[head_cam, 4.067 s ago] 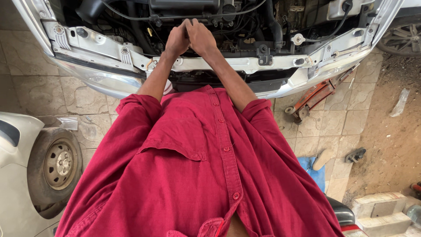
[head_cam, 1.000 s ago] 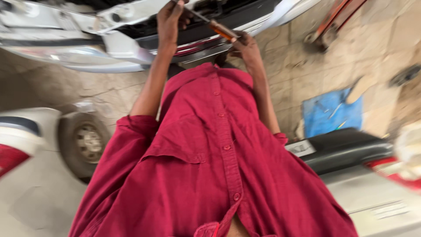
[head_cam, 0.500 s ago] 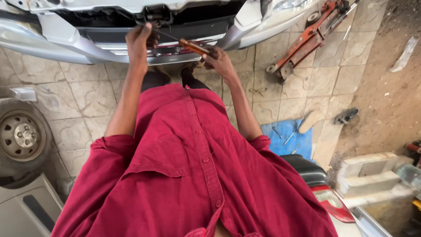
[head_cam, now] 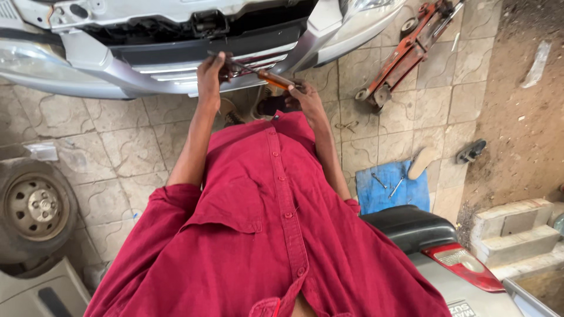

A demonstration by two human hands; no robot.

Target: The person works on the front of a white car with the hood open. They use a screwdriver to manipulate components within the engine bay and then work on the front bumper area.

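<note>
Tiled floor (head_cam: 117,141) lies below the silver bumper (head_cam: 106,76). Your right hand (head_cam: 302,97) grips the orange-handled tool (head_cam: 258,73) held against the bumper; your left hand (head_cam: 210,73) pinches its tip. Keep it steady.

Car bumper (head_cam: 111,79) ahead, floor jack (head_cam: 405,50) right, wheel (head_cam: 32,208) left, wrenches (head_cam: 388,185) on mat (head_cam: 367,202)

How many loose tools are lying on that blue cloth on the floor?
2: small metal tools lie side by side near the top edge of the blue cloth. Its lower edge runs behind a dark vehicle part, so more may be hidden.
</note>
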